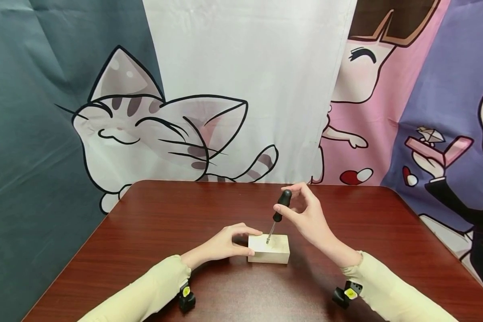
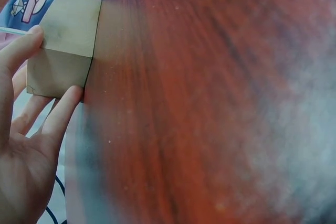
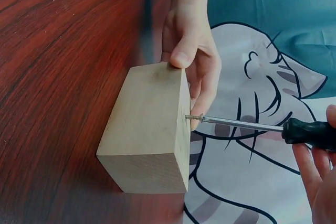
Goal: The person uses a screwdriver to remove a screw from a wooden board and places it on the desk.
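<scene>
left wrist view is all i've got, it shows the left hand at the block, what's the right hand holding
Observer: The right hand grips a black-handled screwdriver.
Operator: ok and where's the tip
Observer: In the right wrist view, it meets the head of a screw that stands in the block.
Operator: is that screw all the way in
Observer: No, part of its shank shows between the head and the wood.
</scene>
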A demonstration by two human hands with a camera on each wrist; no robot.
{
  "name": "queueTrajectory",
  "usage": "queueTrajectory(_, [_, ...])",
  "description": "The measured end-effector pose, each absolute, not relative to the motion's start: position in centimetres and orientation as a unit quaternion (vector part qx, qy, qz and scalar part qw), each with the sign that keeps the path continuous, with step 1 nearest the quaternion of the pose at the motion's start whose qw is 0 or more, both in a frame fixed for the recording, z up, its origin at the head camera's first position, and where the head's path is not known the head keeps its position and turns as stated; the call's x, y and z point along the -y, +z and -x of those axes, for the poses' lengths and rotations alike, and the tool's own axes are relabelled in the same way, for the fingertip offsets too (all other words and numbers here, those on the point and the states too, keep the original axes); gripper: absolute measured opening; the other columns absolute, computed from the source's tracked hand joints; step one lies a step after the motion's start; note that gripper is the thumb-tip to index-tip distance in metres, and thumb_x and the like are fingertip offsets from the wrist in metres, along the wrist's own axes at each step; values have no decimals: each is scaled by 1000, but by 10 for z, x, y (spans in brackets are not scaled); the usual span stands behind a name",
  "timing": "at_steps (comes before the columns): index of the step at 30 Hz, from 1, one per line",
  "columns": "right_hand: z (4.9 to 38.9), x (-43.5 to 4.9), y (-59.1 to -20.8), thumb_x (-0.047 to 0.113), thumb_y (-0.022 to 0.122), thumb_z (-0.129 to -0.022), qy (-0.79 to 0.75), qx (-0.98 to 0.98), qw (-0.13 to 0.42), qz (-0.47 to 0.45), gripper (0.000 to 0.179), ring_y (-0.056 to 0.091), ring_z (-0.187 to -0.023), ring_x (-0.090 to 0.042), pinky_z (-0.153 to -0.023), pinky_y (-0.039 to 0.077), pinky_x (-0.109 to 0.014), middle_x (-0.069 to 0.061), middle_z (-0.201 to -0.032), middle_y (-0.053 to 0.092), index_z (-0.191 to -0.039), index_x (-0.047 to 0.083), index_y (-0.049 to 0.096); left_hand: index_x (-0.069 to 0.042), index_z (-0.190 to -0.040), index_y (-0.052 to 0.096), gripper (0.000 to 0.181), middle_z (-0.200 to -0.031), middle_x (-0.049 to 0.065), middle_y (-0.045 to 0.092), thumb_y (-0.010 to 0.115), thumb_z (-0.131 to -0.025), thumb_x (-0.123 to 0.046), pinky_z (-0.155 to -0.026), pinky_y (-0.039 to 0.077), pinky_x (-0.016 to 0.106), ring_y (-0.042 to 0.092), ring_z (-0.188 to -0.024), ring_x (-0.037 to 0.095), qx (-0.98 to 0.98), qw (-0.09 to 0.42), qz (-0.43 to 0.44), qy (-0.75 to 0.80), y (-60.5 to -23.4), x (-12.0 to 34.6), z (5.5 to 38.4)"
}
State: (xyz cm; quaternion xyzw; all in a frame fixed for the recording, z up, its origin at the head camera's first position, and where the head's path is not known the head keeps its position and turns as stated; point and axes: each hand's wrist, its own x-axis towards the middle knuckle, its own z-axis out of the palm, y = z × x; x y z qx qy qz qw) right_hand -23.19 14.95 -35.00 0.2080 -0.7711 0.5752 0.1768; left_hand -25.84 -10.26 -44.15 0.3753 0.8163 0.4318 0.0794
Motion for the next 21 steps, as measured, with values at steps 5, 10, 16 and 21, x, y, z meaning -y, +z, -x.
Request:
queueTrajectory(5, [232, -152, -350, 10, 77, -85, 575, 768, 165, -230, 39, 67, -75, -11, -67, 57, -24, -3, -90, 68, -122, 16, 64, -32, -130, 64, 48, -111, -8, 63, 79, -84, -31, -95, 51, 26, 61, -105, 5, -815, 87, -371, 436, -442, 103, 259])
queueTrajectory(10, [234, -155, -353, 14, 71, -91, 571, 764, 145, -263, 45, 72, -97, -13, -83, 59, -24, -4, -109, 71, -133, 24, 59, -32, -129, 64, 48, -112, -9, 63, 80, -84, -31, -96, 51, 26, 60, -107, 5, -815, 90, -370, 437, -442, 103, 259])
queueTrajectory(16, [236, -153, -353, 5, 60, -97, 592, 734, 125, -308, 49, 70, -107, -11, -86, 59, -27, -13, -121, 67, -143, 13, 44, -32, -129, 64, 48, -111, -9, 64, 79, -84, -31, -95, 50, 26, 60, -106, 5, -817, 89, -369, 434, -442, 103, 260])
queueTrajectory(21, [236, -148, -356, 5, 67, -93, 590, 745, 155, -271, 45, 69, -98, -8, -80, 59, -25, -7, -119, 66, -133, 9, 47, -31, -130, 64, 48, -111, -9, 64, 79, -84, -31, -95, 50, 26, 60, -105, 5, -817, 84, -371, 433, -442, 103, 259])
